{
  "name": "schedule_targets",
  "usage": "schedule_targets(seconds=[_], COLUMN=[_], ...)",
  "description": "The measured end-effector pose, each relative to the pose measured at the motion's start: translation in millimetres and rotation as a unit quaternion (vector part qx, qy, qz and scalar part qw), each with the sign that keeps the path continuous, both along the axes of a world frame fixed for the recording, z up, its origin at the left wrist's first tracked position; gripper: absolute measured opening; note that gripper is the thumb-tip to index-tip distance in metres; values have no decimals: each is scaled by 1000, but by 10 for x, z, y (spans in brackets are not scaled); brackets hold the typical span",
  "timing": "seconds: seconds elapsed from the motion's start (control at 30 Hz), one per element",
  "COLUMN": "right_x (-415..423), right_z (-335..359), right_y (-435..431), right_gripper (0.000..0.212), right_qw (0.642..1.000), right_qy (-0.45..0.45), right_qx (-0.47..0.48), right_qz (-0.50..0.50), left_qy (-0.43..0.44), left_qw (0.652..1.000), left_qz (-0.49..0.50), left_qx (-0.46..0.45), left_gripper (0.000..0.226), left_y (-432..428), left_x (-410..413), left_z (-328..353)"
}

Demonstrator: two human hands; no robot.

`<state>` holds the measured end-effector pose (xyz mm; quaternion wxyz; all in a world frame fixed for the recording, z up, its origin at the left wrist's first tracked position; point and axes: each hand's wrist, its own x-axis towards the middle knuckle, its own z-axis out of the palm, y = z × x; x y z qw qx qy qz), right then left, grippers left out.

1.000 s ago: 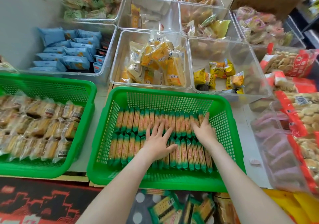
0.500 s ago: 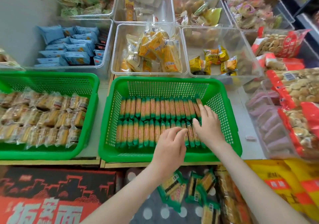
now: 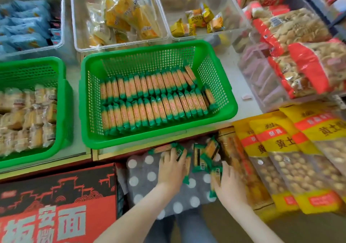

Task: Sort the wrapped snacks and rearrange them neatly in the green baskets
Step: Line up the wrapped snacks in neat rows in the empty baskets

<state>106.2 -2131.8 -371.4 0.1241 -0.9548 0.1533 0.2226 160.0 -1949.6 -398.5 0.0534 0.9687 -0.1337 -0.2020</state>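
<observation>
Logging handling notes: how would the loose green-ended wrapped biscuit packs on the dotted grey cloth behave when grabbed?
Probably stiff: the green-ended wrapped biscuit packs keep straight bar shapes. Likely light: each is slim. Smooth film wrappers may slip.

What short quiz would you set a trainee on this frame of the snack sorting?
1. True or false: the left hand and right hand are both outside the middle green basket, at the loose packs on the dotted cloth.
2. How many rows of green-ended packs lie in that basket? A one, B two, C four.
3. Fill in: the other green basket, holding clear-wrapped cakes, stands to the ____ of the middle one.
Key: 1 true; 2 B; 3 left.
</observation>
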Motion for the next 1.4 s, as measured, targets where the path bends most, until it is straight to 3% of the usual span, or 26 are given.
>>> schedule_targets(seconds=[0.13, 0.27, 0.43, 0.57, 0.73, 0.83, 0.9, 1.0, 1.07, 1.17, 1.27, 1.4], right_x=[-156, -211, -296, -449, -515, -395, -233, 83, 319, 669, 982, 1386], right_z=[-264, -434, -378, -203, 89, 322, 527, 801, 965, 1182, 1300, 1295], right_y=[61, 159, 150, 113, 185, 277, 370, 457, 490, 519, 544, 480], right_gripper=[75, 73, 73, 77, 63, 50, 43, 37, 36, 52, 75, 77], right_qw=[994, 996, 996, 975, 932, 893, 860, 840, 857, 917, 930, 937], right_qy=[94, 55, 6, -48, -122, -142, -138, -119, -112, -131, -118, -125], right_qx=[-51, -66, 28, 117, 238, 357, 443, 498, 484, 374, 348, 326], right_qz=[-11, -2, -88, -183, -244, -235, -213, -180, -137, -34, 15, -4], left_qy=[5, 1, -16, 56, 112, 188, 225, 223, 212, 196, 171, 169], left_qw=[1000, 999, 996, 987, 917, 830, 769, 726, 700, 677, 676, 682], left_qz=[16, 40, 84, 122, 215, 274, 306, 344, 366, 378, 374, 358], left_qx=[23, -10, -31, -89, -316, -448, -514, -552, -575, -600, -611, -616], left_gripper=[82, 87, 71, 64, 59, 60, 49, 30, 28, 27, 21, 18], left_y=[-112, -171, -125, -28, 49, -12, -54, -77, -57, -16, 6, 17], left_x=[-84, -165, -303, -414, -484, -464, -397, -174, 30, 327, 596, 931], left_z=[-105, -191, -246, -152, 305, 680, 859, 1095, 1224, 1372, 1488, 1572])
